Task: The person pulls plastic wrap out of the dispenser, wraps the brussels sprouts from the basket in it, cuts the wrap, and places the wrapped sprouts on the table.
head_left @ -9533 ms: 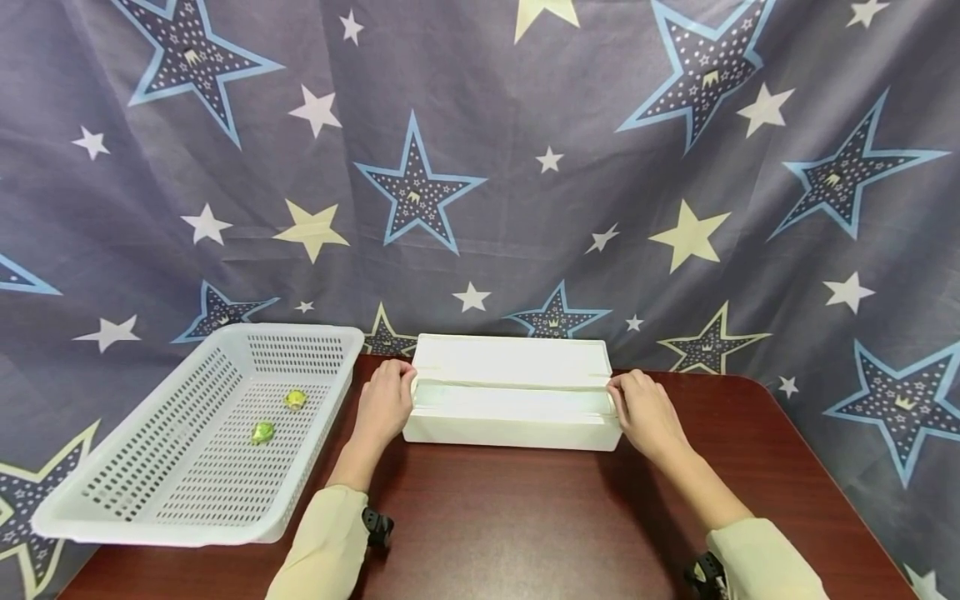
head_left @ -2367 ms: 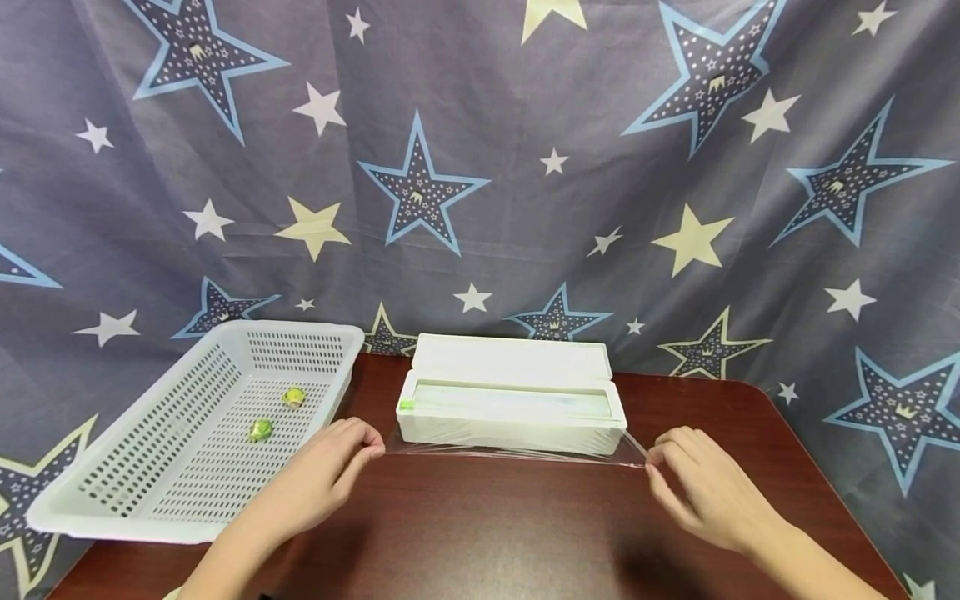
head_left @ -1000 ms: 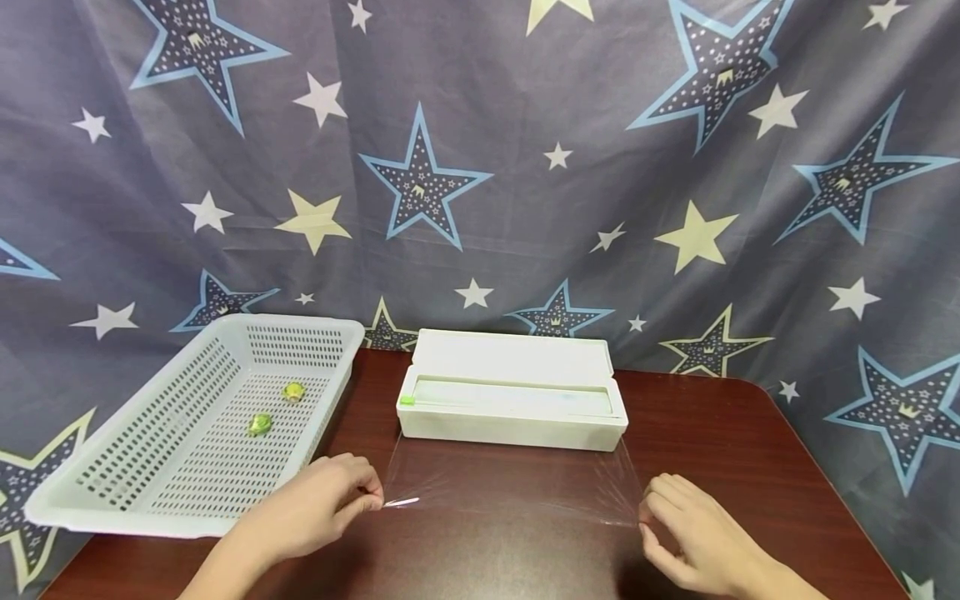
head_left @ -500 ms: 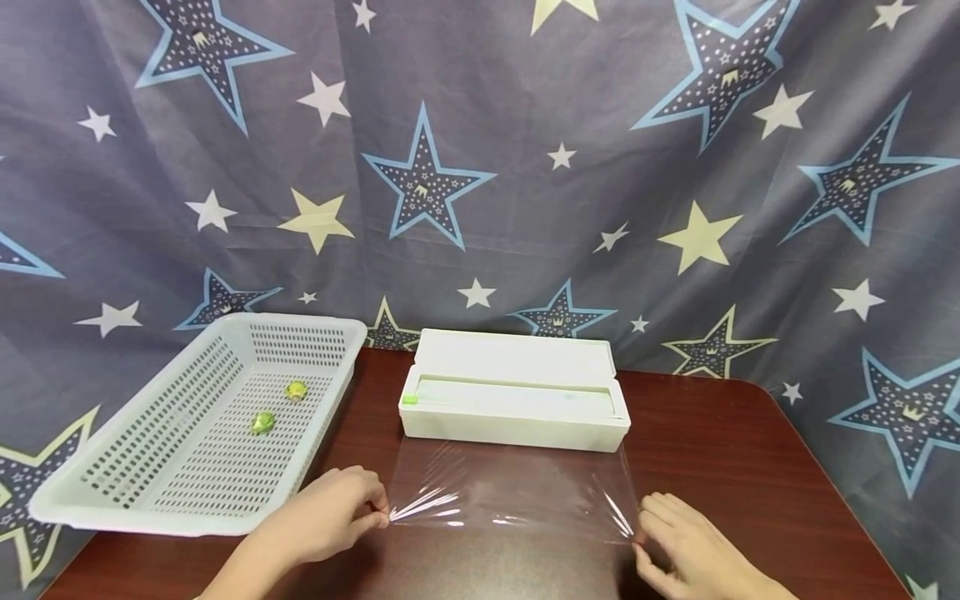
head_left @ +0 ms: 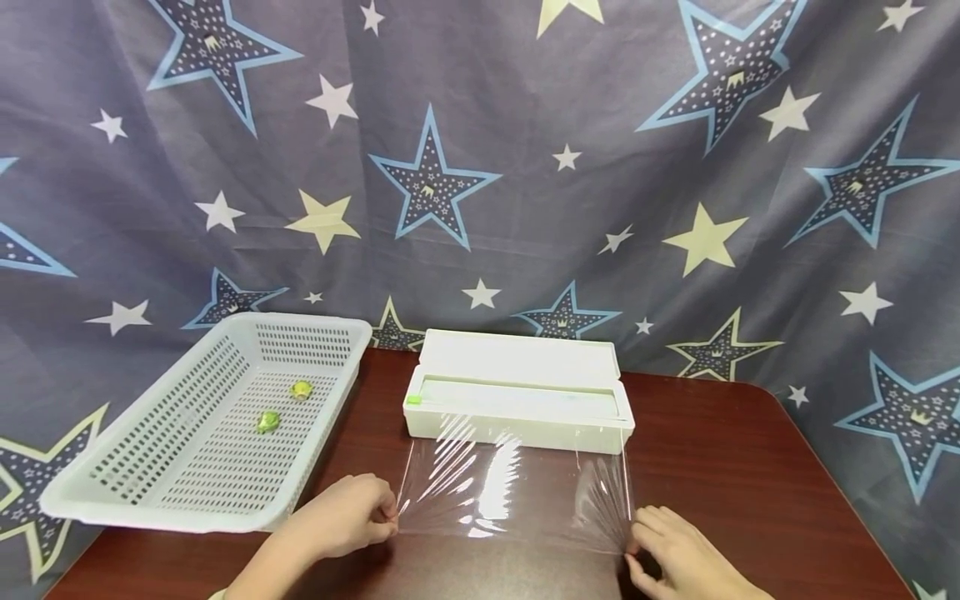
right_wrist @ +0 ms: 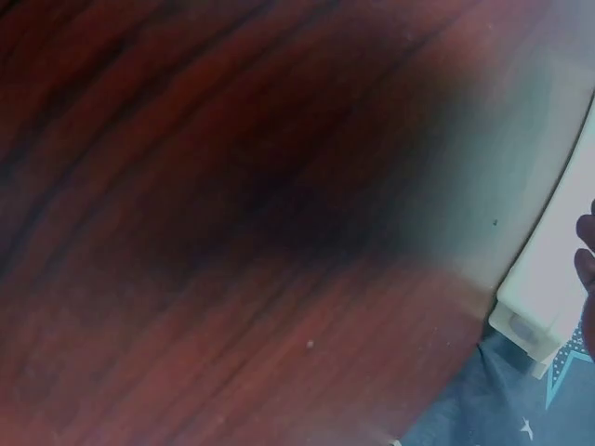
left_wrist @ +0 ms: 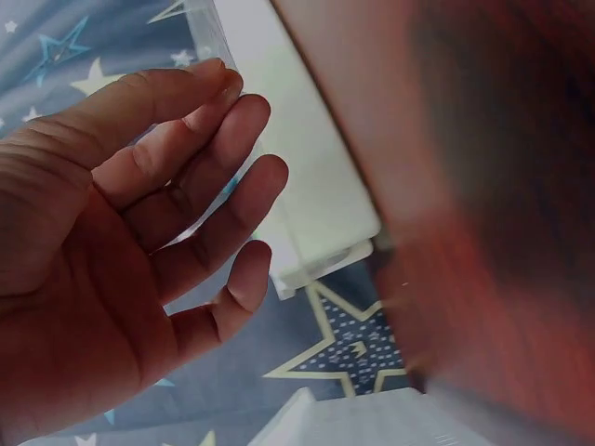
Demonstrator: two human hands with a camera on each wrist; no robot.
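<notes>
At the far left of my head feed I see a white slotted basket [head_left: 161,518] on the dark red table [head_left: 750,467]. Two small green sprouts lie apart on its floor, the nearer one [head_left: 267,422] and the farther one [head_left: 302,390]. The left wrist feed gives me only a pale, blurred edge of that basket along the bottom.

Next comes the left hand [head_left: 348,518], pinching the near left corner of a clear plastic sheet [head_left: 497,487]. The left wrist camera adds the palm side: thumb and forefinger meet at the tips, and the remaining fingers are loosely bent and spread. The sheet itself is hard to make out there.

In the middle, the sheet runs from the hands back over the front of a long white box [head_left: 517,412], glare streaking it. The lid [head_left: 517,357] is tipped back toward the starry curtain [head_left: 480,83], and a green tab [head_left: 414,400] sits at the box's left end.

On the right, the right hand [head_left: 671,557] pinches the sheet's near right corner, by my head feed. Its own wrist camera shows just fingertips at the frame edge, so I can't tell the grip from there; it does show the box's end face, with a faint oval mark, beyond the blurred tabletop.
</notes>
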